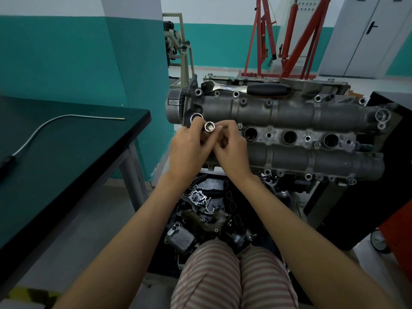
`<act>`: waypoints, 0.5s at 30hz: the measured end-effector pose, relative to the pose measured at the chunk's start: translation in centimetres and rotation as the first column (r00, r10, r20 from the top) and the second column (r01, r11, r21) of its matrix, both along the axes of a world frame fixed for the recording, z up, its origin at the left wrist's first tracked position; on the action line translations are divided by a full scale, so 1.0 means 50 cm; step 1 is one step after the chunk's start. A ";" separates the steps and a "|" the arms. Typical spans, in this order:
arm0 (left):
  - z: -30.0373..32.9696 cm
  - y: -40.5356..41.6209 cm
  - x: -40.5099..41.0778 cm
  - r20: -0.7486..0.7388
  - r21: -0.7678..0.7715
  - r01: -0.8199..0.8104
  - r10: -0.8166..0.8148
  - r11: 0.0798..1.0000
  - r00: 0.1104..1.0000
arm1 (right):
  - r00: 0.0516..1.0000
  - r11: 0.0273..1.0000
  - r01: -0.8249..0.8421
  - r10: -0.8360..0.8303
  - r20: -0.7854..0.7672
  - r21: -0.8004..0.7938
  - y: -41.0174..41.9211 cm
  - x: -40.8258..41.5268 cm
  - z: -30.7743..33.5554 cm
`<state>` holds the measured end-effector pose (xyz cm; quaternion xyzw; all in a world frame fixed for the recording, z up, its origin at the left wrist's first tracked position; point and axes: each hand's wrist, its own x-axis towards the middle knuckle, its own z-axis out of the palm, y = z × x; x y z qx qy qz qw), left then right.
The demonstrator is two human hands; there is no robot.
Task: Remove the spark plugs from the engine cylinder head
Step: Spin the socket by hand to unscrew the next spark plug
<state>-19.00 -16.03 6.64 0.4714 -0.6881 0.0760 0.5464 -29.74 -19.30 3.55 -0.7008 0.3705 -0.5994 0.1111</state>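
1. Striped trouser legs (234,275) lie nearest the lens, at 6 o'clock.
2. Left hand (189,150) fingers curl round one socket (209,127); right hand (231,148) fingertips pinch at its side.
3. Socket's open mouth faces the camera, long axis running away from it; whether a plug sits inside cannot be told.
4. Cylinder head (289,114) at 2 o'clock of the hands: three open plug wells (289,137) counted.
5. One ratchet (247,88) rests on its far edge, handle toward 3 o'clock.
6. One table (66,139) at 9 o'clock.

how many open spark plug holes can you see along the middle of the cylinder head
3 plainly open: one just right of the hands, one mid-head, one toward the right end. A fourth may sit hidden behind the left hand and right hand.
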 end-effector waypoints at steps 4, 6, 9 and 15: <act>0.002 0.006 0.006 0.037 -0.017 0.053 -0.052 0.998 0.998 | 1.000 0.998 0.006 -0.007 -0.009 -0.060 0.004 -0.002 0.003; 0.005 0.009 0.006 0.057 -0.021 0.061 -0.060 0.998 0.997 | 1.000 0.998 0.010 -0.012 -0.024 -0.069 0.002 -0.003 0.001; 0.005 0.008 0.004 0.070 -0.039 0.030 -0.027 0.999 0.997 | 0.999 0.997 0.012 -0.016 -0.051 -0.078 0.000 -0.004 0.000; -0.001 -0.004 -0.001 0.002 0.009 -0.009 0.009 1.000 1.000 | 1.000 1.000 0.021 -0.021 -0.003 -0.017 0.001 -0.001 0.000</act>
